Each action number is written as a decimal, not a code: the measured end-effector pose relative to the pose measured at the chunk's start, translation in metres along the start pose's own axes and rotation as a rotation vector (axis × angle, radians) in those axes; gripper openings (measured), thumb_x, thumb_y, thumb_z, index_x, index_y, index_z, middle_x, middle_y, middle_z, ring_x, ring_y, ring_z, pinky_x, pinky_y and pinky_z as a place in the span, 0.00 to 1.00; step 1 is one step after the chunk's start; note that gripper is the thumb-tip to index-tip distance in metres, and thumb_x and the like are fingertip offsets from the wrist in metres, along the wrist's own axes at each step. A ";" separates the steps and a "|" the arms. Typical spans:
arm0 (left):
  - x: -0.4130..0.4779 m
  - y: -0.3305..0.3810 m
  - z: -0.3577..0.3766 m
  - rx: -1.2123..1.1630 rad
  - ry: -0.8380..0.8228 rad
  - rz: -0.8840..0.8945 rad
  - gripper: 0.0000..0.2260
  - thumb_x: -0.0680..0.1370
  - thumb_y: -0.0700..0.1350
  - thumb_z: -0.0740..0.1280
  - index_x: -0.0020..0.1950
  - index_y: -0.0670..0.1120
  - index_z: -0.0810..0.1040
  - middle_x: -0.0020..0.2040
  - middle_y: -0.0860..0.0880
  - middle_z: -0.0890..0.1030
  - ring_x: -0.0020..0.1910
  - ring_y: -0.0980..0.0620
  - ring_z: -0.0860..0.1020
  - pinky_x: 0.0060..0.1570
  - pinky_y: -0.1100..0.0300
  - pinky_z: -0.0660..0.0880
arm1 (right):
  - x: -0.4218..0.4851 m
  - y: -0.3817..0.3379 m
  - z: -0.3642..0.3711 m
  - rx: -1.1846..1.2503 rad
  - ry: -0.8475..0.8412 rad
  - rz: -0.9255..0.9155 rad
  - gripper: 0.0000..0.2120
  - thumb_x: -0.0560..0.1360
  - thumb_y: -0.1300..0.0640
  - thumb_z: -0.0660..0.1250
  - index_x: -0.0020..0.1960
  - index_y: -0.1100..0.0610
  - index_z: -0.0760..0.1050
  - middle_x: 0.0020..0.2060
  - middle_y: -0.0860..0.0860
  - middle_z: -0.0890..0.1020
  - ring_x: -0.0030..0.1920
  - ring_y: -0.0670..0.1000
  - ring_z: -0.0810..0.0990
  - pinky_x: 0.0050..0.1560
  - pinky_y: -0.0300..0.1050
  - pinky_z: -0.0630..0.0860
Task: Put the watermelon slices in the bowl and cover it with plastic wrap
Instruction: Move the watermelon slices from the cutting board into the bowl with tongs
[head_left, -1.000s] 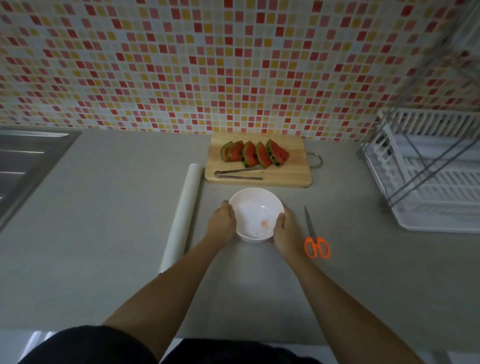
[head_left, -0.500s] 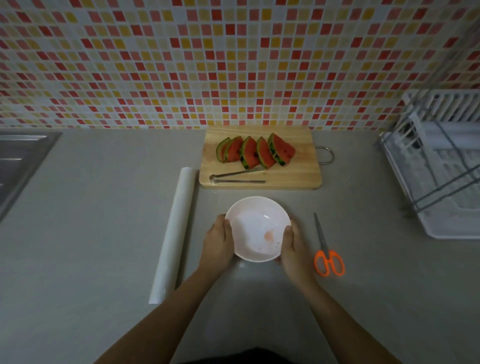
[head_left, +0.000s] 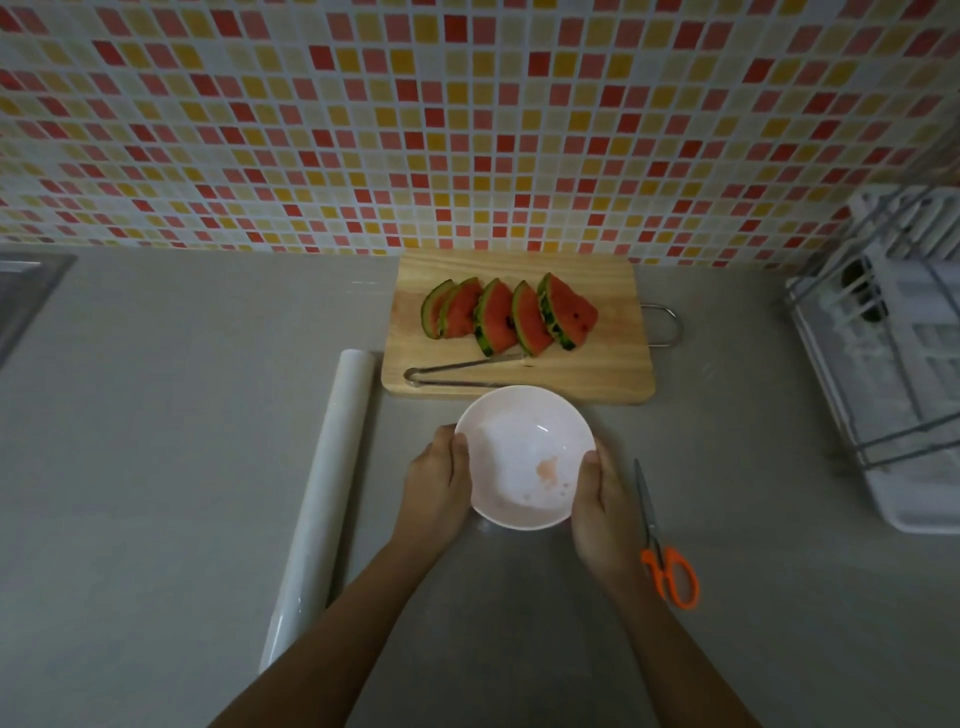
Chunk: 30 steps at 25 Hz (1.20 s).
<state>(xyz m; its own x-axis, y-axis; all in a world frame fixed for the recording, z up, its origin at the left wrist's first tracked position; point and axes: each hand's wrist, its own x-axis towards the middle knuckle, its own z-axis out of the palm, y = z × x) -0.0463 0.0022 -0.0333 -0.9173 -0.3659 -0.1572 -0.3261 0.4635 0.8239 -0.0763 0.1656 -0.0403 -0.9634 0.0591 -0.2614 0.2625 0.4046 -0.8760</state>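
Note:
A white bowl with a pink juice stain inside is held just in front of the wooden cutting board. My left hand grips its left rim and my right hand grips its right rim. Several watermelon slices lean in a row on the board, with metal tongs lying in front of them. A roll of plastic wrap lies lengthwise on the counter, left of my left hand.
Orange-handled scissors lie just right of my right hand. A white dish rack stands at the right edge. A steel sink shows at the far left. A tiled wall runs behind the board.
The bowl, held in both hands, has come nearer the cutting board's front edge. The view has shifted closer, so everything sits lower and larger in frame.

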 end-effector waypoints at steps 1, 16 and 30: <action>0.001 0.001 0.000 -0.009 -0.015 0.003 0.17 0.83 0.51 0.51 0.63 0.44 0.73 0.51 0.50 0.79 0.47 0.52 0.79 0.37 0.79 0.69 | 0.002 0.000 0.000 -0.013 0.001 0.005 0.19 0.81 0.51 0.49 0.67 0.52 0.69 0.55 0.46 0.76 0.53 0.44 0.71 0.54 0.37 0.64; 0.125 0.002 -0.062 0.797 -0.357 0.418 0.22 0.77 0.51 0.66 0.68 0.41 0.73 0.65 0.40 0.72 0.62 0.41 0.69 0.61 0.53 0.67 | 0.009 0.002 0.001 -0.066 -0.053 0.040 0.21 0.81 0.48 0.47 0.69 0.51 0.66 0.58 0.49 0.75 0.53 0.45 0.70 0.50 0.34 0.65; 0.119 0.066 -0.068 0.062 -0.524 0.007 0.14 0.79 0.54 0.62 0.41 0.46 0.77 0.29 0.57 0.77 0.28 0.56 0.67 0.29 0.67 0.66 | 0.006 -0.002 -0.002 -0.068 -0.073 0.026 0.19 0.81 0.48 0.47 0.68 0.50 0.67 0.52 0.44 0.74 0.50 0.44 0.72 0.39 0.22 0.62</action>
<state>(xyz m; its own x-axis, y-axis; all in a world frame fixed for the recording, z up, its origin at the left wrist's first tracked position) -0.1615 -0.0651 0.0394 -0.9054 0.0828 -0.4164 -0.3180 0.5173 0.7945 -0.0828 0.1672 -0.0397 -0.9491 0.0051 -0.3148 0.2809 0.4651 -0.8395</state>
